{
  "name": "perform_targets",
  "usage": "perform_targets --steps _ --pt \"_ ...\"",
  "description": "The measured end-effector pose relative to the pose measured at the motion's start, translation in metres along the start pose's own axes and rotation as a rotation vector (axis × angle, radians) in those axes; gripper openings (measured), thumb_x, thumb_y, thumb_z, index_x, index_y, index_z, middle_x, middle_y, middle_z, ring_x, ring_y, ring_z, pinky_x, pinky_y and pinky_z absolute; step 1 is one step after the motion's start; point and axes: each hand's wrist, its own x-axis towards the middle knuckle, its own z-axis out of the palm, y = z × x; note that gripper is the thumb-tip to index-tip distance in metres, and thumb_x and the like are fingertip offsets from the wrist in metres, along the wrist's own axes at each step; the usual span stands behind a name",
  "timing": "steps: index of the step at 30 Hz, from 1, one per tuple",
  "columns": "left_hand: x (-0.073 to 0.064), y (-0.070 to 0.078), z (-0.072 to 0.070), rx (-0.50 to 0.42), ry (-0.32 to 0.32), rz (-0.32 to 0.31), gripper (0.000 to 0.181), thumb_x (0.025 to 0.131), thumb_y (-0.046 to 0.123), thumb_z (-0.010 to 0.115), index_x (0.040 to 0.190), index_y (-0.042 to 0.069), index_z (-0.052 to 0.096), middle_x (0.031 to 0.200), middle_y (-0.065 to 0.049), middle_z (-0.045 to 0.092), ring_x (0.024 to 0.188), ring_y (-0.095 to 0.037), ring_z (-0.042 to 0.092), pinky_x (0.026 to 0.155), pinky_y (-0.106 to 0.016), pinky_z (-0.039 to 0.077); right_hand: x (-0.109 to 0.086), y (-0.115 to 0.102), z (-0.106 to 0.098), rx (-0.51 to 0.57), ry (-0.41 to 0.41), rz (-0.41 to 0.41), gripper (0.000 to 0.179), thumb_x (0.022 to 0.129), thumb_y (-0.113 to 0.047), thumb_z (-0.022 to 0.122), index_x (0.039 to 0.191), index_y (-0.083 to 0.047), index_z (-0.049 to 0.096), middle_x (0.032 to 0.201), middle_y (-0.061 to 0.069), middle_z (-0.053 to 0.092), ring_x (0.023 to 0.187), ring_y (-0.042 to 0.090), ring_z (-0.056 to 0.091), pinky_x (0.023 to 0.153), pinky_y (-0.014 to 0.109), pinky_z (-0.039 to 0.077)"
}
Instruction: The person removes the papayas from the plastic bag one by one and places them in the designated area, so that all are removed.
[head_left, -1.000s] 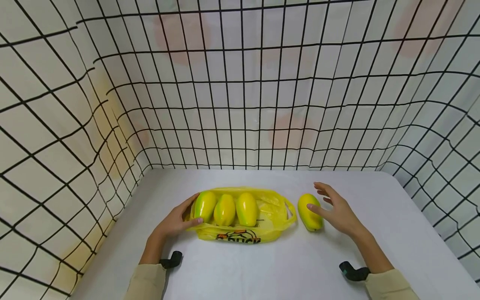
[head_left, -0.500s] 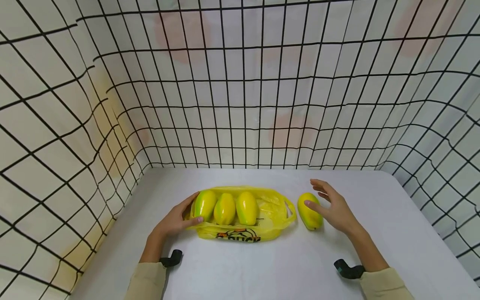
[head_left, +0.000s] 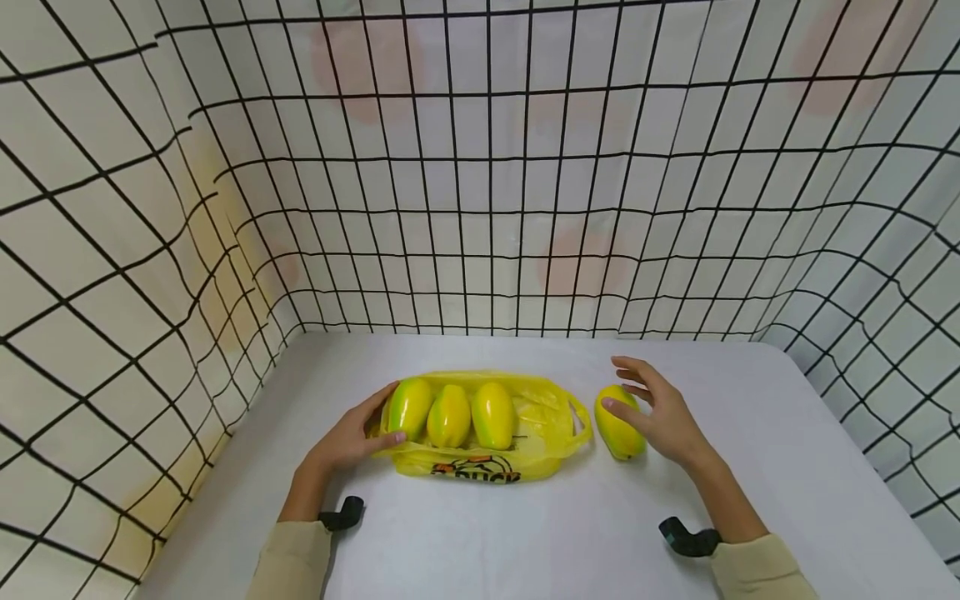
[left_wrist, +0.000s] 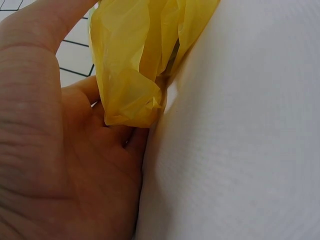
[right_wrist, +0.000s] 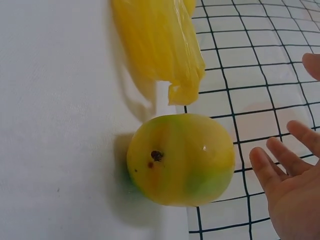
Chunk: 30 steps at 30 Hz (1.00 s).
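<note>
A yellow plastic bag (head_left: 540, 417) with black print lies on its side, mouth upward, with three glossy yellow-green fruits (head_left: 449, 417) in it that look like papayas or mangoes. My left hand (head_left: 351, 437) holds the bag's left end, thumb over its front rim. In the left wrist view, crumpled plastic (left_wrist: 127, 65) sits between thumb and fingers. Right of the bag, a similar loose fruit (head_left: 619, 433) rests on the table. Above its right side my right hand (head_left: 663, 417) hovers, fingers spread and slightly bent. A gap shows between that hand and the fruit (right_wrist: 180, 160) in the right wrist view.
The white table (head_left: 510, 542) carries the bag and the loose fruit. Black wire mesh (head_left: 491, 208) stands behind and at both sides, with pale sheeting beyond. A bag handle loop (head_left: 581, 421) reaches toward the loose fruit. Each wrist wears a small black camera (head_left: 688, 537).
My right hand has moved slightly left, farther over the loose fruit. The left hand, the bag and the fruits keep their places.
</note>
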Motion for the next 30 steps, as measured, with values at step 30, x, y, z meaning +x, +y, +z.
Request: perform_targets --steps 30 --pt "0.002 0.002 0.0 -0.004 0.0 -0.007 0.09 0.08 0.058 0.068 0.154 0.035 0.021 0.16 0.001 0.028 0.146 -0.029 0.029 0.116 -0.059 0.025 0.008 -0.023 0.032 0.106 -0.073 -0.054 0.058 0.09 -0.033 0.069 0.141 -0.029 0.042 0.143 0.0 0.047 0.126 0.031 0.054 0.102 0.048 0.048"
